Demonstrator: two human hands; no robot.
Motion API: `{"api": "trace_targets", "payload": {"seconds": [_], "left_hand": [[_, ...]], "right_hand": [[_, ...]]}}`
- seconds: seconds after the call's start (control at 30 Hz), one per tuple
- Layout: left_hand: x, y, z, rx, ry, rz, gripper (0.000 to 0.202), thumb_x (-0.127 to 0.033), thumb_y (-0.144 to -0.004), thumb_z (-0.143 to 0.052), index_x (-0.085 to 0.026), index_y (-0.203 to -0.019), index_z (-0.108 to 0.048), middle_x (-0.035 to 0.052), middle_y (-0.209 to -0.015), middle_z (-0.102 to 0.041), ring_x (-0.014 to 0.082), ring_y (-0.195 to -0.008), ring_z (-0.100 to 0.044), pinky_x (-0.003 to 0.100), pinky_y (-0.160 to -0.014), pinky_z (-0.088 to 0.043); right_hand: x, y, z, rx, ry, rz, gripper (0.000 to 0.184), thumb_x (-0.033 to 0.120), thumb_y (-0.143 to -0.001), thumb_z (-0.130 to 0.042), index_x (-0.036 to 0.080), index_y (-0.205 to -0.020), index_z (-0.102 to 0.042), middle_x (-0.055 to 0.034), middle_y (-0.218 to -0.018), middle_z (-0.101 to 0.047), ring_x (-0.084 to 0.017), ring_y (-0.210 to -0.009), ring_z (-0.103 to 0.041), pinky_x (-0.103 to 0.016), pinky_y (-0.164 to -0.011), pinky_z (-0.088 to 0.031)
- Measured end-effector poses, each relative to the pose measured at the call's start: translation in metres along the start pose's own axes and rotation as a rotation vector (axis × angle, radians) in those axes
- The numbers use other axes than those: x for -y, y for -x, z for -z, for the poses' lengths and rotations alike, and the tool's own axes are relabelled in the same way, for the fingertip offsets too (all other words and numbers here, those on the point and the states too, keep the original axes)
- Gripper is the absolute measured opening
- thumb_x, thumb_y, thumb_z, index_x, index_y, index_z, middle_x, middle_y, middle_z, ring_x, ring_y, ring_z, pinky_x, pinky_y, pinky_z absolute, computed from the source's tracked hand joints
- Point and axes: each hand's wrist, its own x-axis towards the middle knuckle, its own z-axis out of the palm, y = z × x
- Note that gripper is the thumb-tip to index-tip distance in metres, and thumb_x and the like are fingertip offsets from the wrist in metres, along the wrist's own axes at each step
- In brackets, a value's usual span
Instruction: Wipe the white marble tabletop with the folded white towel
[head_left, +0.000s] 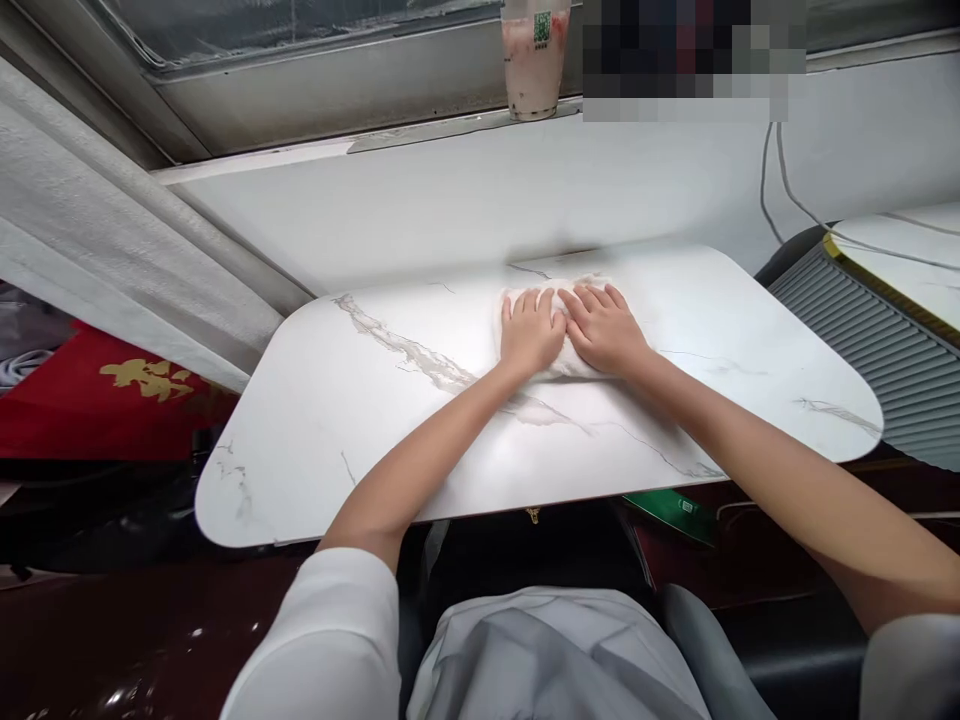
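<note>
A white cloth (564, 365) lies bunched on the white marble-patterned table (360, 420), toward its far middle. My left hand (529, 330) rests flat on the cloth's left part, fingers stretched forward. Beside it and touching it, my right hand (604, 328) presses flat on the cloth's right part, fingers extended. Most of the cloth is hidden under both palms.
A plastic cup with a pink drink (534, 58) stands on the window ledge behind the table. Cables (795, 200) hang down the wall at right, above a grey ribbed unit (877, 350). A red cloth with gold print (112, 400) lies at left. A green packet (671, 510) sits under the table edge.
</note>
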Motion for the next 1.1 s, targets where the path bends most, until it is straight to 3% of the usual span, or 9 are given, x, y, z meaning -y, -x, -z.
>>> {"api": "trace_targets", "payload": {"seconds": [0.17,0.4,0.6,0.73,0.87,1.0,1.1], "left_hand": [[-0.016,0.046,0.003,0.025,-0.009,-0.055,0.05,-0.028,-0.101,-0.028,-0.017,-0.148,-0.042,0.0068,-0.156,-0.045,0.0195,-0.148,-0.033,0.046,-0.127,-0.015],[-0.042,0.11,0.005,0.061,-0.004,-0.122,0.05,-0.03,-0.102,-0.031,-0.015,-0.149,-0.04,0.0102,-0.158,-0.041,0.0218,-0.151,-0.028,0.048,-0.127,-0.013],[-0.063,0.134,0.006,0.136,0.081,-0.172,0.049,-0.03,-0.102,-0.032,-0.017,-0.149,-0.039,0.0092,-0.16,-0.039,0.0212,-0.152,-0.024,0.049,-0.128,-0.012],[-0.073,0.132,0.002,0.155,0.108,-0.213,0.05,-0.032,-0.102,-0.032,-0.017,-0.149,-0.038,0.0089,-0.16,-0.038,0.0206,-0.153,-0.024,0.048,-0.128,-0.012],[-0.08,0.114,-0.007,0.135,0.103,-0.221,0.05,-0.031,-0.102,-0.031,-0.016,-0.149,-0.039,0.0096,-0.159,-0.04,0.0209,-0.152,-0.025,0.048,-0.128,-0.012],[-0.083,0.072,-0.017,0.113,0.104,-0.217,0.05,-0.03,-0.101,-0.029,-0.017,-0.148,-0.042,0.0081,-0.157,-0.044,0.0201,-0.15,-0.03,0.046,-0.128,-0.011],[-0.082,0.029,-0.025,0.097,0.121,-0.202,0.05,-0.029,-0.1,-0.029,-0.018,-0.146,-0.044,0.0065,-0.155,-0.046,0.0181,-0.148,-0.033,0.044,-0.127,-0.011]], "right_hand": [[0.014,0.054,0.015,-0.008,0.063,-0.005,0.058,0.035,-0.102,-0.02,0.013,-0.151,-0.041,-0.0149,-0.149,-0.05,-0.03,-0.139,-0.041,-0.051,-0.118,-0.024],[0.028,0.125,0.039,-0.077,0.105,0.029,0.055,0.031,-0.102,-0.023,0.009,-0.147,-0.047,-0.0202,-0.144,-0.053,-0.031,-0.137,-0.045,-0.05,-0.117,-0.029],[0.018,0.164,0.052,-0.024,0.133,0.025,0.056,0.032,-0.103,-0.021,0.009,-0.149,-0.044,-0.0203,-0.146,-0.051,-0.032,-0.139,-0.044,-0.052,-0.116,-0.032],[0.004,0.17,0.055,0.057,0.14,0.004,0.059,0.033,-0.102,-0.019,0.007,-0.151,-0.039,-0.0222,-0.149,-0.047,-0.034,-0.142,-0.04,-0.055,-0.116,-0.031],[-0.012,0.156,0.053,0.118,0.142,-0.06,0.06,0.036,-0.102,-0.017,0.01,-0.152,-0.038,-0.02,-0.152,-0.045,-0.032,-0.144,-0.038,-0.055,-0.117,-0.03],[-0.036,0.122,0.042,0.124,0.132,-0.123,0.059,0.036,-0.1,-0.019,0.013,-0.152,-0.038,-0.0181,-0.153,-0.045,-0.032,-0.143,-0.04,-0.055,-0.117,-0.029],[-0.058,0.088,0.031,0.05,0.102,-0.142,0.057,0.035,-0.099,-0.022,0.014,-0.149,-0.042,-0.0169,-0.149,-0.049,-0.031,-0.139,-0.044,-0.054,-0.117,-0.029]]}}
